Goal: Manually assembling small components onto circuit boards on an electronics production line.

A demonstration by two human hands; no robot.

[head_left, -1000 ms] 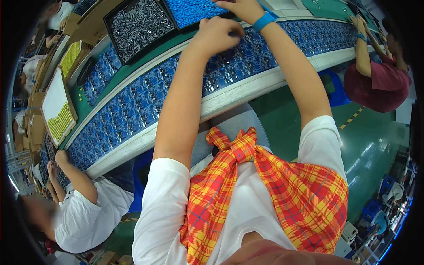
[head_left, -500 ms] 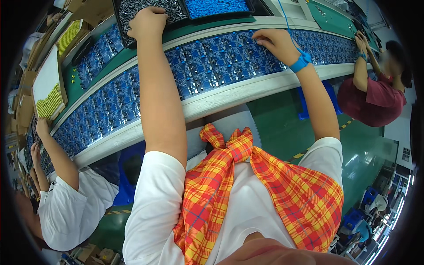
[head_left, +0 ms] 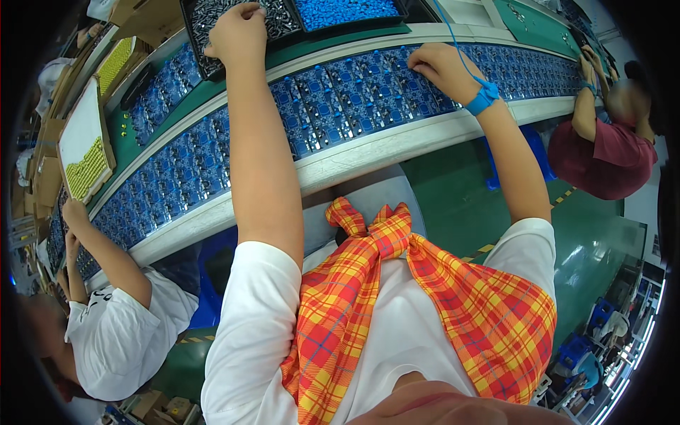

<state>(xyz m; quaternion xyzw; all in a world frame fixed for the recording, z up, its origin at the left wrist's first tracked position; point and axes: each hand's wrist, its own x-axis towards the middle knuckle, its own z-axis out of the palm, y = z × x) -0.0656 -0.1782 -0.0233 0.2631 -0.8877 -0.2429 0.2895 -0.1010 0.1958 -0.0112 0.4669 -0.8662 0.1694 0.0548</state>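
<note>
My left hand [head_left: 239, 37] is over a black tray [head_left: 185, 21] of small black cylindrical parts [head_left: 283, 20]. Its fingers are bent and closed among the parts; whatever they grip is hidden. Above a row of blue circuit boards [head_left: 315, 106], my right hand [head_left: 446, 72] has its thumb and fingers drawn together in a pinch, fingertips near the boards. Anything between them is too small to make out. A blue wrist strap [head_left: 483, 98] with a thin cord circles my right wrist. Small blue parts sit along the boards.
Beside the black parts is a tray of small blue parts [head_left: 347, 13]. A pale rail [head_left: 382, 150] edges the line. Left stands a box of yellow parts [head_left: 88, 166], near a co-worker in white [head_left: 127, 333]. Another co-worker in maroon [head_left: 602, 156] works at the right.
My right hand's fingers have drawn closer together over the boards. My left hand stays at the black parts, its fingers shifted slightly. The whole view has moved a little.
</note>
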